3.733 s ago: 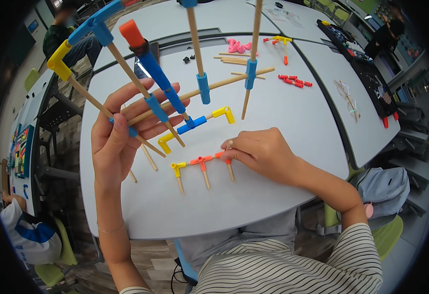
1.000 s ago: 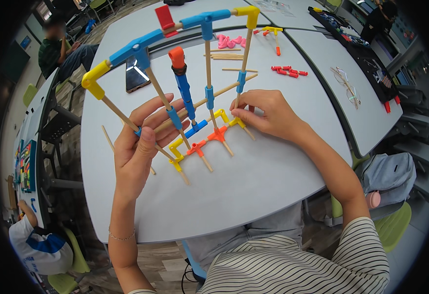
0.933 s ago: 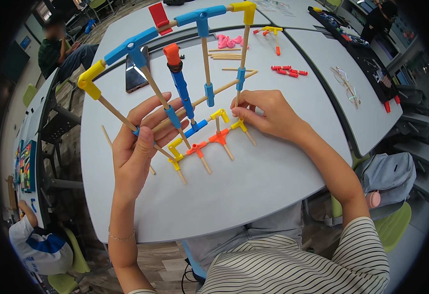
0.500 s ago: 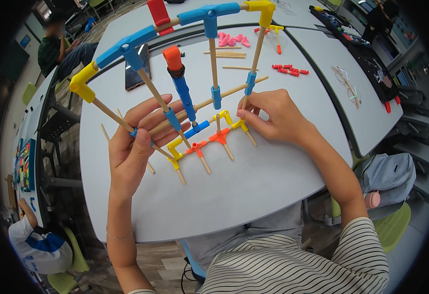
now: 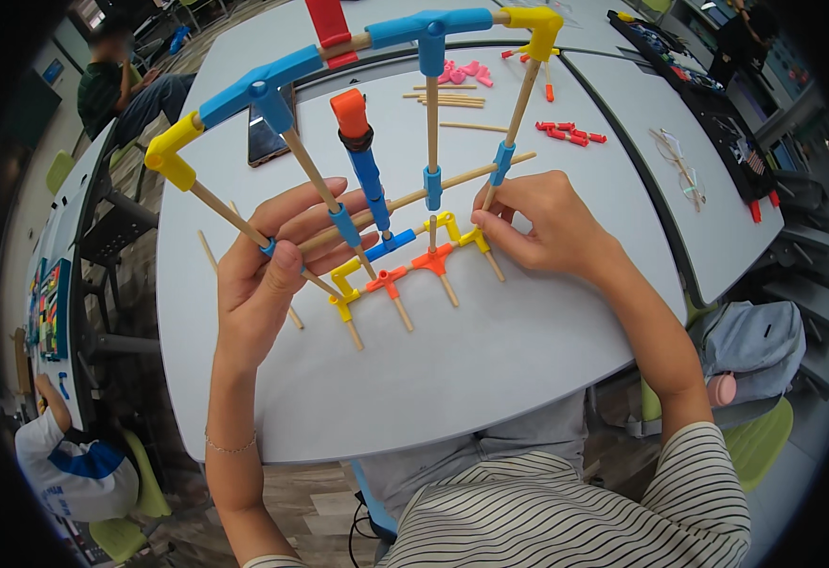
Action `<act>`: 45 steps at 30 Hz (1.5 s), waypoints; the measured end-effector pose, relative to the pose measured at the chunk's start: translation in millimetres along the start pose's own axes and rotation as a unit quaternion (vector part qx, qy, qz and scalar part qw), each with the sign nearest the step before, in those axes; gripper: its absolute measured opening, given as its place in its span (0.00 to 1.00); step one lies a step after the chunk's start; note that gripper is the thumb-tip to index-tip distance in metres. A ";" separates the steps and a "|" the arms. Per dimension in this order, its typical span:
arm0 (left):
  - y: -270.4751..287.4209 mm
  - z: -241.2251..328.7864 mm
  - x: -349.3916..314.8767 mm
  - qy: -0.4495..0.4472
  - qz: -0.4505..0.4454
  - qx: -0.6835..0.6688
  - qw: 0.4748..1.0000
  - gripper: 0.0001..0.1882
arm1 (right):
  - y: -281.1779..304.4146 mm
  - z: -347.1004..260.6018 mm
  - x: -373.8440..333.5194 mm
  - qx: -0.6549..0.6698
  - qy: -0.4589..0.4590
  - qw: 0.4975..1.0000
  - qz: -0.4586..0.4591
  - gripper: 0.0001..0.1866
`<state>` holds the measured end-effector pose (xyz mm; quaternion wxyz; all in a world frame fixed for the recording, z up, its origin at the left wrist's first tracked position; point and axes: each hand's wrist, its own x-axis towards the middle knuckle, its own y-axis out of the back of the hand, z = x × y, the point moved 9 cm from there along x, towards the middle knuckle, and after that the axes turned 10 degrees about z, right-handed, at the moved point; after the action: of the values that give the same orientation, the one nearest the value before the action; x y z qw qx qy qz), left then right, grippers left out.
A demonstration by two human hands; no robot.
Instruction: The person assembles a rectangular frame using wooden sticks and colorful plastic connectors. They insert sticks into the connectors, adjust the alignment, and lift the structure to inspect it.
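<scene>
A frame of wooden sticks and plastic connectors stands upright before me. Its top bar has blue connectors [image 5: 430, 30], yellow elbows [image 5: 170, 161] at both ends and a red clip [image 5: 329, 28]. My left hand [image 5: 261, 275] is wrapped round the frame's lower left, thumb in front by a stick, fingers behind the crossing rod [image 5: 462, 178]. At the right, my right hand [image 5: 552, 227] pinches the low end of the outer stick, just under a blue sleeve [image 5: 502, 163]. Below lies a base of yellow, orange and blue connectors [image 5: 432, 260] with short sticks. A blue upright with an orange top [image 5: 349, 114] rises from it.
On the white table [image 5: 414, 388] lie loose sticks [image 5: 447, 99], pink connectors [image 5: 464, 72], red connectors [image 5: 570, 133] and a dark tablet-like device [image 5: 267, 142]. Eyeglasses [image 5: 679, 170] rest on the right table. A grey backpack [image 5: 750, 346] sits at the right. Other people sit at the left.
The frame's top has shifted slightly right and up in view, along with the whole table scene. Both hands keep their hold.
</scene>
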<state>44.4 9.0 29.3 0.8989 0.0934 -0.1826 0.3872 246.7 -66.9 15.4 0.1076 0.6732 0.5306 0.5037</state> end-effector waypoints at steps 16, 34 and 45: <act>-6.7 -0.6 0.8 -0.019 0.007 -0.037 0.999 0.24 | 6.0 -1.0 0.7 0.009 0.007 1.000 0.012 0.05; -8.3 -0.4 1.1 -0.025 0.009 -0.039 0.999 0.25 | 7.3 -2.6 1.0 0.008 0.012 1.000 0.020 0.04; -9.7 -0.8 1.8 -0.024 0.006 -0.042 0.999 0.24 | 8.5 -5.0 0.5 -0.005 0.016 1.000 0.022 0.04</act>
<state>52.9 3.9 29.0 0.8952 0.0638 -0.2204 0.3821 247.9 -72.0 23.8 0.0909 0.6759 0.5147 0.5195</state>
